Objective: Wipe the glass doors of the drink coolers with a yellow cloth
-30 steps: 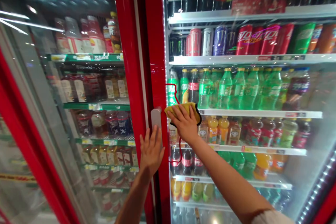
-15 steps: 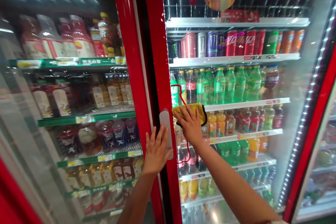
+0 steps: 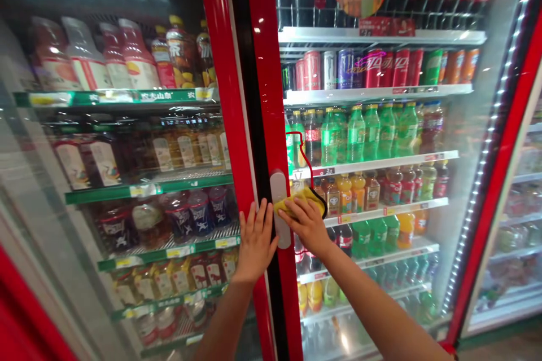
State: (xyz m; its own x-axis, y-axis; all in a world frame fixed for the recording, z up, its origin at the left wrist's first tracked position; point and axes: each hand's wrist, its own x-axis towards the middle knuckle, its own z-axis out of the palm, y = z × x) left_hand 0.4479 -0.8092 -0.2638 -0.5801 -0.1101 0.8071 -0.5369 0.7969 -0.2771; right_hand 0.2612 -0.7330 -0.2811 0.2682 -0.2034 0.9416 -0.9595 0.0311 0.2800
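Two glass fridge doors with red frames meet in the middle of the view. My right hand lies over a yellow cloth with a black edge, pressing it to the glass of the right door, beside a pale grey door handle. The cloth's left end touches the handle. My left hand rests flat, fingers spread, on the red door frame just left of the handle, holding nothing.
Behind the glass, shelves hold green soda bottles, cans and juice bottles. More bottled drinks fill the left door's shelves. A red cord runs above the cloth. An LED strip lines the right door's edge.
The cloth and my right hand have moved down and left, up against the handle, closer to my left hand. The view has swung left, shifting the doors rightward in the picture.
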